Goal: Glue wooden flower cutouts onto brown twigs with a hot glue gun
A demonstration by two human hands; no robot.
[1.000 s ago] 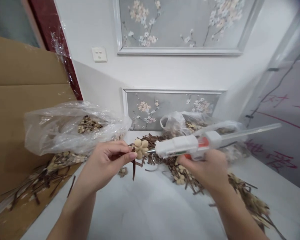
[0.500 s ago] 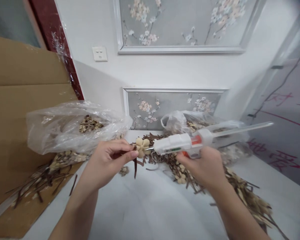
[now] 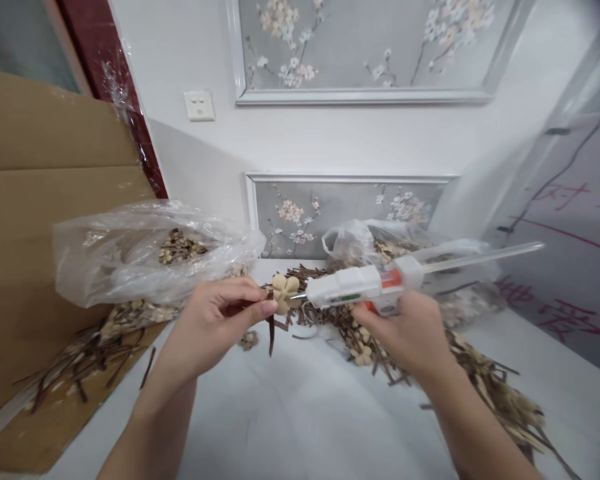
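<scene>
My left hand (image 3: 225, 317) pinches a pale wooden flower (image 3: 284, 293) together with a dark brown twig strip (image 3: 271, 333) that hangs below the fingertips. In my right hand (image 3: 413, 330) is a white and orange glue gun (image 3: 353, 285), its fingers wrapped around the handle. A clear glue stick (image 3: 485, 257) sticks out of the gun's back end. The metal nozzle (image 3: 298, 297) points left and meets the flower's edge; whether it touches I cannot tell. Under and behind the gun lies a heap of brown twig pieces (image 3: 307, 317).
Plastic bags (image 3: 100, 253) of wooden pieces stand at the back left and back right (image 3: 347, 240). Finished-looking flowers and sticks (image 3: 500, 393) lie along the right of the white table (image 3: 300, 413). More twigs (image 3: 90, 360) rest on cardboard at left. A small flower cluster (image 3: 249, 341) sits near my left hand.
Almost nothing differs. The glue gun's rear end has dipped very slightly, while both hands keep their holds and the flower stays at the nozzle.
</scene>
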